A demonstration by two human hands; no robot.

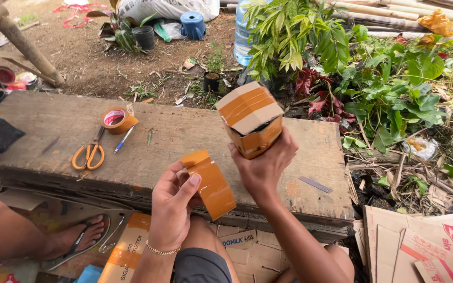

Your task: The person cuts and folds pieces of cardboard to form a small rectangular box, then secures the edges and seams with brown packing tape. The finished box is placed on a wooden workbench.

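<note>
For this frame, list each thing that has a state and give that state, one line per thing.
Left hand: pinching a strip of brown tape, strip hanging loose.
Right hand: grip closed on a small cardboard box, held up and tilted.
Cardboard box: partly taped, dark gap showing between flaps.
Tape roll: lying flat on the wooden plank.
Scissors: blades closed, lying untouched.
Pen: lying beside the roll.

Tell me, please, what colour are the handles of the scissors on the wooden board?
Orange, seen in the head view: scissors.
</note>
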